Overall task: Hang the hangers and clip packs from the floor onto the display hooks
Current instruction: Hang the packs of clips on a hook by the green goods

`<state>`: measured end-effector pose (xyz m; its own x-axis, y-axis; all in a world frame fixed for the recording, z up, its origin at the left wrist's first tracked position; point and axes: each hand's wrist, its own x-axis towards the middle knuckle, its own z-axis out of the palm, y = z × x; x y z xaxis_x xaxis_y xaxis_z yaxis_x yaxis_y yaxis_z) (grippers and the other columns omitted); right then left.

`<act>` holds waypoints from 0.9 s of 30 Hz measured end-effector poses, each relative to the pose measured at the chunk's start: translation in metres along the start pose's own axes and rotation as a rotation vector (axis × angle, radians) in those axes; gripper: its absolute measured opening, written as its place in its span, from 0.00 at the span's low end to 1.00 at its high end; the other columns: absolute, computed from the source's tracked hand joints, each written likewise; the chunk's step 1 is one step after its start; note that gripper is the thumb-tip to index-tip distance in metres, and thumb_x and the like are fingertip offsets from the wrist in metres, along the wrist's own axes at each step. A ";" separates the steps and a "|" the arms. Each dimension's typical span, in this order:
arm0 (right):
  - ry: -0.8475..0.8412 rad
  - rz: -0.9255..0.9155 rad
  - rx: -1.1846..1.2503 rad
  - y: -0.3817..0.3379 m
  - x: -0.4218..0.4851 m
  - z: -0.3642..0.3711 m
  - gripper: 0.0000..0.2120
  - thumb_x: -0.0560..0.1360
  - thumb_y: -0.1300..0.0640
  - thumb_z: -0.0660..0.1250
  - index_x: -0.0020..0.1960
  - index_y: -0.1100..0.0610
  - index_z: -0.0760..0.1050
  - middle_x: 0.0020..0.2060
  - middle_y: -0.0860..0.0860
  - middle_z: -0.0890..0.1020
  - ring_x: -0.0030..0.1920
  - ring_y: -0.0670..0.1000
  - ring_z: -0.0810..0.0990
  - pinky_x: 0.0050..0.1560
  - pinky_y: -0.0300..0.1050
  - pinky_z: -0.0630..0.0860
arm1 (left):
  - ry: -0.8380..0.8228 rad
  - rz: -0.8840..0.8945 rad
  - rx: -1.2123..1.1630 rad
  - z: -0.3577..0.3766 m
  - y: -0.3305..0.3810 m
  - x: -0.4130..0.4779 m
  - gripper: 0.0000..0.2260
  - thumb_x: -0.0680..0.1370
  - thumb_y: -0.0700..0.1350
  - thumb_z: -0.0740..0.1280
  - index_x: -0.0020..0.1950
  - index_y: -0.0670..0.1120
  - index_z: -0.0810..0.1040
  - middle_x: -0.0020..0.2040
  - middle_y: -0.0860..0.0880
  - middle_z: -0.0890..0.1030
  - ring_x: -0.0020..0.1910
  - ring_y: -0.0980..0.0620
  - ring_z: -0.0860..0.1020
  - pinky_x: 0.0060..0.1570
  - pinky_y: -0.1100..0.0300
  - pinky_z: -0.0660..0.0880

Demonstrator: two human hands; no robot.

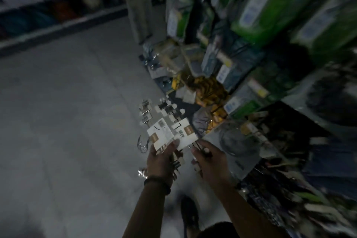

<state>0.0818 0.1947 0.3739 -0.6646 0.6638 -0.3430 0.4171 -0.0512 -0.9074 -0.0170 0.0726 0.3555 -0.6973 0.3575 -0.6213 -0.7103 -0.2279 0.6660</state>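
White card-backed clip packs [161, 135], two side by side, are sitting over the grey floor [58, 121] next to blurred display racks [270, 63]. L hand [161, 160] is gripping the left card's bottom edge, thumb on top, fingers curled under. R hand [211, 162] is pinching the right pack's thin dark wires w/ curled fingers, just below its card. Silver hooks [143, 144] are dangling left of the cards.
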 end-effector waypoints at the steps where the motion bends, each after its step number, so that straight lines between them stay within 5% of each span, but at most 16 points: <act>1: 0.033 0.004 0.056 -0.014 -0.005 -0.005 0.08 0.80 0.53 0.73 0.58 0.44 0.83 0.37 0.51 0.87 0.37 0.50 0.86 0.32 0.42 0.79 | -0.023 0.008 -0.020 0.012 0.008 -0.005 0.28 0.72 0.40 0.78 0.71 0.48 0.76 0.61 0.42 0.86 0.58 0.36 0.85 0.55 0.40 0.84; 7: 0.230 -0.013 0.394 -0.070 -0.035 -0.020 0.15 0.80 0.56 0.72 0.66 0.51 0.81 0.33 0.59 0.81 0.29 0.55 0.78 0.26 0.45 0.74 | -0.139 0.092 0.064 0.057 0.045 -0.023 0.23 0.77 0.32 0.74 0.69 0.48 0.77 0.61 0.40 0.85 0.59 0.35 0.84 0.61 0.31 0.79; 12: 0.480 -0.017 0.435 -0.094 -0.058 -0.047 0.09 0.77 0.49 0.75 0.54 0.52 0.88 0.39 0.56 0.87 0.38 0.59 0.85 0.38 0.56 0.83 | -0.377 0.124 0.195 0.087 0.058 -0.037 0.25 0.78 0.35 0.75 0.72 0.50 0.76 0.64 0.37 0.83 0.61 0.29 0.81 0.56 0.22 0.75; 15: 0.638 -0.058 0.334 -0.099 -0.069 -0.075 0.04 0.78 0.51 0.76 0.47 0.50 0.88 0.40 0.52 0.88 0.42 0.56 0.88 0.42 0.56 0.85 | -0.482 0.053 0.216 0.110 0.055 -0.052 0.26 0.80 0.35 0.71 0.76 0.51 0.73 0.62 0.40 0.84 0.58 0.35 0.85 0.52 0.32 0.82; 17: 0.742 -0.075 0.229 -0.097 -0.077 -0.104 0.04 0.76 0.49 0.77 0.46 0.48 0.88 0.37 0.49 0.88 0.38 0.53 0.87 0.38 0.52 0.83 | -0.504 0.006 0.196 0.121 0.053 -0.058 0.27 0.79 0.36 0.71 0.77 0.51 0.73 0.50 0.41 0.86 0.46 0.41 0.87 0.43 0.44 0.84; 21: 0.903 -0.073 -0.137 -0.094 -0.091 -0.176 0.12 0.74 0.36 0.74 0.46 0.45 0.87 0.33 0.41 0.85 0.32 0.41 0.83 0.32 0.46 0.79 | -0.545 -0.100 0.193 0.152 0.057 -0.064 0.22 0.68 0.50 0.81 0.56 0.44 0.79 0.26 0.50 0.70 0.20 0.52 0.68 0.22 0.60 0.70; 24: 0.981 -0.041 -0.388 -0.090 -0.100 -0.224 0.14 0.74 0.31 0.71 0.48 0.39 0.87 0.35 0.36 0.85 0.33 0.37 0.81 0.30 0.44 0.80 | -0.614 -0.153 0.177 0.195 0.053 -0.073 0.10 0.75 0.47 0.74 0.42 0.48 0.74 0.23 0.52 0.69 0.17 0.55 0.65 0.18 0.63 0.66; 27: 0.961 -0.041 -0.693 -0.080 -0.106 -0.263 0.16 0.75 0.30 0.70 0.55 0.38 0.86 0.42 0.38 0.87 0.37 0.40 0.82 0.33 0.40 0.78 | -0.708 -0.288 0.086 0.242 0.049 -0.098 0.03 0.80 0.39 0.65 0.53 0.45 0.76 0.34 0.48 0.84 0.28 0.55 0.78 0.24 0.66 0.74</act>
<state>0.2820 0.3243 0.5463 -0.0708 0.9589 0.2747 0.8496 0.2022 -0.4872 0.0396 0.2460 0.5489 -0.2370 0.8930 -0.3825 -0.8243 0.0236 0.5657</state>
